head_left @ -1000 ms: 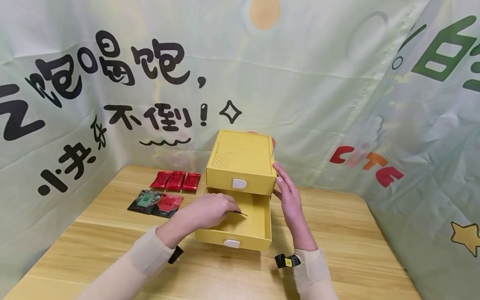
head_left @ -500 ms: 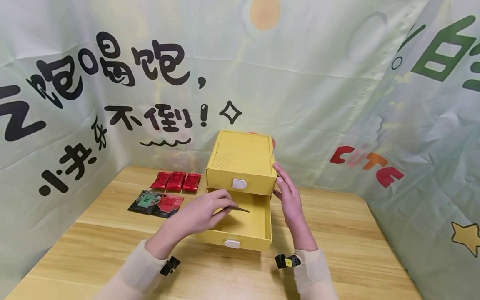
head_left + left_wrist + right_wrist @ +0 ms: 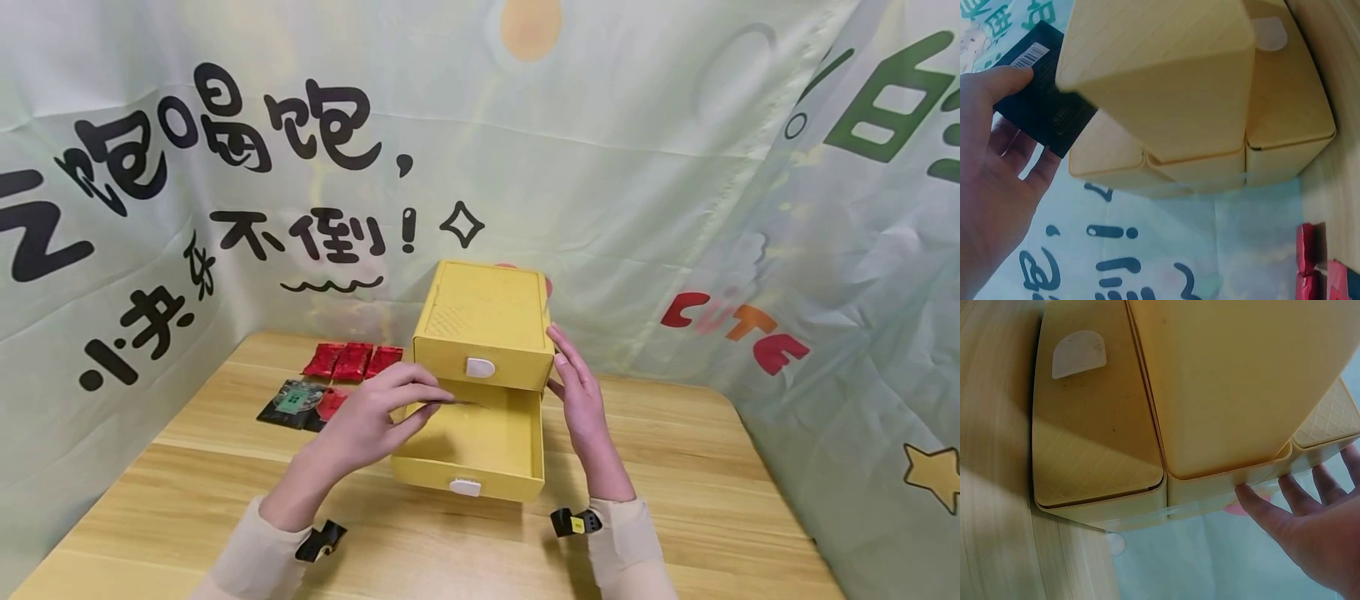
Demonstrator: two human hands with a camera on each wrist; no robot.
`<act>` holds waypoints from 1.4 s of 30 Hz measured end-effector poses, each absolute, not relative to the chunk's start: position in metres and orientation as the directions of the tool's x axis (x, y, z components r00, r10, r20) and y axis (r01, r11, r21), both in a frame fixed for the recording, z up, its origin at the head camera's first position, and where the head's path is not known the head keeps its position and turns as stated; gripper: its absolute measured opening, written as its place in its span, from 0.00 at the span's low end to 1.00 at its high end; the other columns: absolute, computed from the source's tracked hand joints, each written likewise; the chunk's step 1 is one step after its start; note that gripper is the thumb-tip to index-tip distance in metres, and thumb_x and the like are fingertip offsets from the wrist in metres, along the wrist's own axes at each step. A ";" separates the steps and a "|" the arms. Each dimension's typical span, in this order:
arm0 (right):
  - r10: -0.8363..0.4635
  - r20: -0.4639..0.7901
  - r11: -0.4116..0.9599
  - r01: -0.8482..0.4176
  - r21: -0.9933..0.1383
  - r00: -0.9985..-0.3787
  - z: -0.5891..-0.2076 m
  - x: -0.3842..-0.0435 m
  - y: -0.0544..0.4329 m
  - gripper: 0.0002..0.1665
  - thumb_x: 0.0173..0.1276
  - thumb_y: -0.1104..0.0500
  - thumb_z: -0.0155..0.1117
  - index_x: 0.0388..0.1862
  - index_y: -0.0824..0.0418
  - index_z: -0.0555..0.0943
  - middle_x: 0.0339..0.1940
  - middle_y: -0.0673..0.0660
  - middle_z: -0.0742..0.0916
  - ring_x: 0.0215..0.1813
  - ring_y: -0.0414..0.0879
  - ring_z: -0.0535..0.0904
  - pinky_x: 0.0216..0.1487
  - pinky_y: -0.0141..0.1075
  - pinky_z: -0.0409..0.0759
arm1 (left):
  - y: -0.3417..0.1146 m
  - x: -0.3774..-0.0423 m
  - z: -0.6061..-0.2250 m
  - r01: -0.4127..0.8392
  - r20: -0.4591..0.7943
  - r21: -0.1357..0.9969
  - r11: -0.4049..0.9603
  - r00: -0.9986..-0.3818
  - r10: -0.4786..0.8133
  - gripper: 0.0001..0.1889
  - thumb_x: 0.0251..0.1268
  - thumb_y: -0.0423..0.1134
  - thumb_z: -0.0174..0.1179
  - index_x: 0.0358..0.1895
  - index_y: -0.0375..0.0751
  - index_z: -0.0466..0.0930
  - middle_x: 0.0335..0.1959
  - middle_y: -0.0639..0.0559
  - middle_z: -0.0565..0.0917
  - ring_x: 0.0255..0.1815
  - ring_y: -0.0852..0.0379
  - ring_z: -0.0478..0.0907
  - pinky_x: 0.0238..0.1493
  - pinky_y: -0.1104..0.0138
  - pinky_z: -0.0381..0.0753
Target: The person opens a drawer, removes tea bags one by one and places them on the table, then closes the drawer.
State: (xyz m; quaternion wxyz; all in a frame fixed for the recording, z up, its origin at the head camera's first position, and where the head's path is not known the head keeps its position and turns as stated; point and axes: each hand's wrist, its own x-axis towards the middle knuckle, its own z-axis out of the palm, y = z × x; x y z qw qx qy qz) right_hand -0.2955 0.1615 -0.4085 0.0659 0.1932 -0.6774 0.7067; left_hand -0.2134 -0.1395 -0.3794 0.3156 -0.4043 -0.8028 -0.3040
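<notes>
My left hand [image 3: 367, 421] pinches a flat black sachet [image 3: 1063, 119] with a white barcode label, thumb on one face and fingers behind. In the head view this sachet shows nearly edge-on over the left part of a pulled-out drawer [image 3: 487, 446]. The drawer belongs to a yellow drawer unit [image 3: 491, 304]; its visible floor is bare. Above it the top drawer [image 3: 442, 360] is closed, and so is the bottom drawer [image 3: 1094, 431] in the right wrist view. My right hand [image 3: 585, 408] rests its extended fingertips against the unit's right side.
Left of the unit, several red packets [image 3: 352, 362] lie in a row on the wooden table [image 3: 675, 475]. In front of them lie two black sachets, one with a green label [image 3: 291, 402], the other red and partly behind my left hand. Printed cloth [image 3: 600, 208] hangs behind.
My left hand has lifted the black sachet from low inside the drawer and moved it up and left. The right hand and drawer unit have stayed put.
</notes>
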 end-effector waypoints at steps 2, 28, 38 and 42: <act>-0.171 0.362 -0.074 -0.354 -0.932 -0.916 -0.409 -0.296 0.162 0.29 0.86 0.47 0.47 0.81 0.50 0.68 0.82 0.42 0.66 0.81 0.44 0.61 0.75 0.63 0.66 | -0.144 -0.212 -0.378 0.842 0.775 0.233 0.487 -0.463 0.429 0.17 0.56 0.25 0.74 0.48 0.46 0.90 0.46 0.55 0.85 0.47 0.57 0.81 0.48 0.74 0.79; -0.173 0.367 -0.062 -0.362 -0.930 -0.914 -0.408 -0.296 0.162 0.29 0.86 0.48 0.46 0.81 0.50 0.68 0.82 0.42 0.66 0.81 0.44 0.61 0.75 0.63 0.66 | -0.216 -0.209 -0.409 0.740 0.798 0.343 0.578 -0.555 0.236 0.16 0.74 0.51 0.61 0.43 0.39 0.82 0.41 0.53 0.85 0.41 0.59 0.83 0.42 0.79 0.82; -0.177 0.358 -0.064 -0.353 -0.934 -0.917 -0.409 -0.296 0.162 0.28 0.86 0.47 0.46 0.81 0.48 0.67 0.82 0.41 0.66 0.81 0.43 0.61 0.75 0.62 0.66 | -0.231 -0.227 -0.444 0.676 0.762 0.301 0.673 -0.594 0.256 0.20 0.47 0.19 0.74 0.44 0.39 0.85 0.40 0.54 0.86 0.38 0.56 0.85 0.44 0.77 0.81; -0.178 0.360 -0.063 -0.354 -0.933 -0.916 -0.409 -0.295 0.162 0.28 0.86 0.47 0.46 0.81 0.49 0.67 0.82 0.41 0.66 0.81 0.43 0.61 0.75 0.62 0.66 | -0.232 -0.233 -0.453 0.659 0.734 0.290 0.694 -0.618 0.280 0.21 0.48 0.18 0.73 0.47 0.38 0.87 0.42 0.52 0.86 0.39 0.54 0.85 0.42 0.70 0.86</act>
